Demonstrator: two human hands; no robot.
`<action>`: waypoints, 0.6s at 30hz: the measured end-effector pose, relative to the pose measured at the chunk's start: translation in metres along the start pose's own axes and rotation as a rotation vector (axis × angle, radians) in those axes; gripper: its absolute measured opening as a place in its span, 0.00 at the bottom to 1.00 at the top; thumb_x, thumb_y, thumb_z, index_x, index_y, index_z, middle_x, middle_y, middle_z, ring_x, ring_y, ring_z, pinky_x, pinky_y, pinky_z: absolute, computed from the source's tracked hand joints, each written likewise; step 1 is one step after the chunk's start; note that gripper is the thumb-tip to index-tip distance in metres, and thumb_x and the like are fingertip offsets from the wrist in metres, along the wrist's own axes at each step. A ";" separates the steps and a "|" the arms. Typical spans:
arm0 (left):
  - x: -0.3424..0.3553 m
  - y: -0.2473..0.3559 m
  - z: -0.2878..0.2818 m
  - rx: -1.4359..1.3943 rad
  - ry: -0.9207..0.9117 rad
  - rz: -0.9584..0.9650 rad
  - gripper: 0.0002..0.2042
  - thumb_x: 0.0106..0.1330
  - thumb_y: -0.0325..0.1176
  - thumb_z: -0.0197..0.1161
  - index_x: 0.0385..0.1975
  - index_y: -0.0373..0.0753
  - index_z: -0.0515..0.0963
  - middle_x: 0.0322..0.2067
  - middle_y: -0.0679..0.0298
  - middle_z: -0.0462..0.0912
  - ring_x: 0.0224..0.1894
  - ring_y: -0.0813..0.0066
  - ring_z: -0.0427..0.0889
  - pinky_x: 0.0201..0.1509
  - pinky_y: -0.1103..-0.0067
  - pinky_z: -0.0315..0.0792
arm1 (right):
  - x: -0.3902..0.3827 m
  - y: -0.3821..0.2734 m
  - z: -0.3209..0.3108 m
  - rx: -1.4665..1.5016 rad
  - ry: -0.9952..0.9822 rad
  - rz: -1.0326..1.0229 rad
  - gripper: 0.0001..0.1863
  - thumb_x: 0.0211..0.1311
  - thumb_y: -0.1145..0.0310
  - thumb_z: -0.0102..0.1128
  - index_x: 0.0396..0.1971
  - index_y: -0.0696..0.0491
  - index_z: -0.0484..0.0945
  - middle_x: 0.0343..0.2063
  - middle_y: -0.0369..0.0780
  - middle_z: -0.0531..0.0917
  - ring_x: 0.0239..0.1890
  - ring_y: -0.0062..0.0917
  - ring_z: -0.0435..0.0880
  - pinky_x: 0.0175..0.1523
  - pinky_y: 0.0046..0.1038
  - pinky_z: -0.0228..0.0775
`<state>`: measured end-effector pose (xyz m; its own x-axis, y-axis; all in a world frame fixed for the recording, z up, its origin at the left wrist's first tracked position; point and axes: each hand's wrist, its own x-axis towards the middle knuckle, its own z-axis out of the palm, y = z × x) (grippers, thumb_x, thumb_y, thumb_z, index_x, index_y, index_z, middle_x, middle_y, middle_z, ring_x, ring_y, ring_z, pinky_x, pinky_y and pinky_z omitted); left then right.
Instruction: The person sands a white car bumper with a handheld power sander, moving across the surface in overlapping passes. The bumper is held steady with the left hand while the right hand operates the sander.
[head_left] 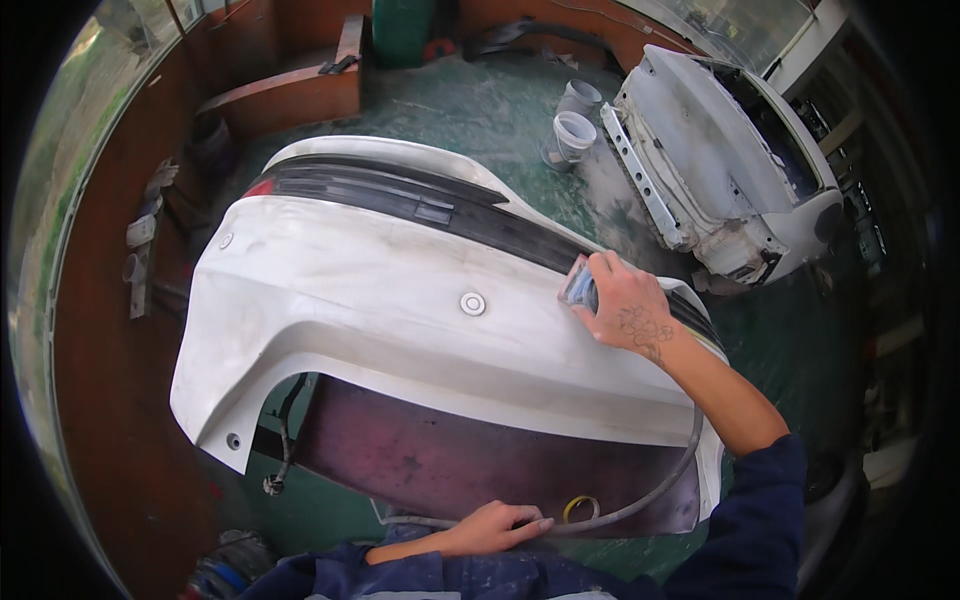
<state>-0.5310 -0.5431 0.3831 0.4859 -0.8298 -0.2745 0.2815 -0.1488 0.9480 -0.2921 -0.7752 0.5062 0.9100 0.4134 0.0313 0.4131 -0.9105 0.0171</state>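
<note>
A white car bumper [380, 270] with a black trim strip [435, 213] lies across the middle of the view. My right hand [628, 305] is closed around a small bluish-grey sanding block [580, 284], which sits against the bumper just below the trim. The palm side of that grip is hidden. Low in the view, near my body, my left hand [497, 527] is closed on a grey hose [655, 492]. The hose curves up on the right and passes out of sight behind my right forearm. A round sensor [472, 304] shows in the bumper's face.
Under the bumper is a dark reddish panel [400, 440], with a yellow tape roll [581, 509] at its near edge. Another car body panel [700, 140] stands at the far right, beside white buckets [574, 136]. A low reddish wall [290, 92] runs behind.
</note>
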 end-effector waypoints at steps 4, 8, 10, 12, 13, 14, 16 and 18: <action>0.002 0.001 0.000 0.016 -0.041 0.001 0.19 0.79 0.49 0.53 0.41 0.38 0.81 0.24 0.55 0.78 0.26 0.62 0.78 0.36 0.71 0.73 | -0.014 0.010 -0.002 0.030 0.012 0.053 0.28 0.51 0.60 0.74 0.47 0.58 0.72 0.42 0.48 0.78 0.39 0.50 0.84 0.42 0.43 0.79; 0.004 -0.001 -0.001 0.027 -0.018 0.001 0.19 0.79 0.50 0.53 0.40 0.38 0.80 0.23 0.57 0.77 0.25 0.65 0.77 0.34 0.72 0.71 | 0.016 -0.012 0.000 0.011 0.084 -0.091 0.28 0.52 0.60 0.74 0.48 0.56 0.72 0.39 0.45 0.78 0.33 0.45 0.86 0.38 0.40 0.81; 0.002 0.004 -0.008 0.021 0.002 -0.006 0.20 0.79 0.50 0.53 0.39 0.38 0.80 0.22 0.58 0.76 0.25 0.68 0.76 0.33 0.73 0.70 | 0.041 -0.033 0.002 -0.028 0.146 -0.179 0.26 0.51 0.61 0.73 0.46 0.56 0.72 0.37 0.44 0.78 0.31 0.41 0.87 0.34 0.37 0.81; -0.003 0.003 -0.011 -0.026 0.070 0.007 0.19 0.79 0.49 0.53 0.38 0.37 0.79 0.21 0.59 0.75 0.24 0.70 0.73 0.33 0.74 0.70 | 0.068 -0.062 0.003 -0.064 0.175 -0.259 0.23 0.52 0.64 0.72 0.45 0.56 0.73 0.37 0.43 0.78 0.30 0.38 0.87 0.32 0.36 0.81; -0.007 0.002 -0.012 -0.050 0.104 0.017 0.19 0.79 0.49 0.53 0.38 0.37 0.79 0.21 0.60 0.74 0.24 0.72 0.72 0.33 0.74 0.69 | 0.083 -0.075 0.003 -0.090 0.186 -0.291 0.21 0.52 0.65 0.71 0.44 0.56 0.72 0.36 0.43 0.78 0.29 0.37 0.87 0.31 0.35 0.81; -0.010 0.000 -0.013 -0.068 0.126 0.016 0.19 0.79 0.48 0.54 0.37 0.37 0.79 0.21 0.61 0.73 0.24 0.73 0.71 0.33 0.75 0.69 | 0.098 -0.088 0.003 -0.114 0.198 -0.324 0.20 0.53 0.67 0.70 0.42 0.56 0.72 0.35 0.43 0.78 0.29 0.36 0.87 0.30 0.34 0.81; -0.016 -0.004 -0.016 -0.097 0.161 0.015 0.19 0.79 0.48 0.54 0.36 0.36 0.78 0.20 0.62 0.72 0.24 0.76 0.69 0.33 0.75 0.68 | 0.122 -0.114 0.001 -0.133 0.198 -0.361 0.20 0.52 0.67 0.69 0.42 0.56 0.72 0.34 0.43 0.78 0.29 0.35 0.87 0.30 0.33 0.81; -0.022 -0.006 -0.017 -0.135 0.231 0.002 0.19 0.79 0.47 0.55 0.35 0.35 0.78 0.20 0.63 0.71 0.25 0.78 0.67 0.32 0.76 0.67 | 0.143 -0.142 -0.005 -0.123 0.167 -0.386 0.22 0.51 0.65 0.71 0.43 0.56 0.72 0.34 0.42 0.78 0.29 0.36 0.87 0.32 0.33 0.82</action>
<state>-0.5288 -0.5145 0.3811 0.6584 -0.6829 -0.3165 0.3803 -0.0610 0.9228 -0.2203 -0.5867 0.5129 0.6672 0.7275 0.1599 0.7054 -0.6861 0.1779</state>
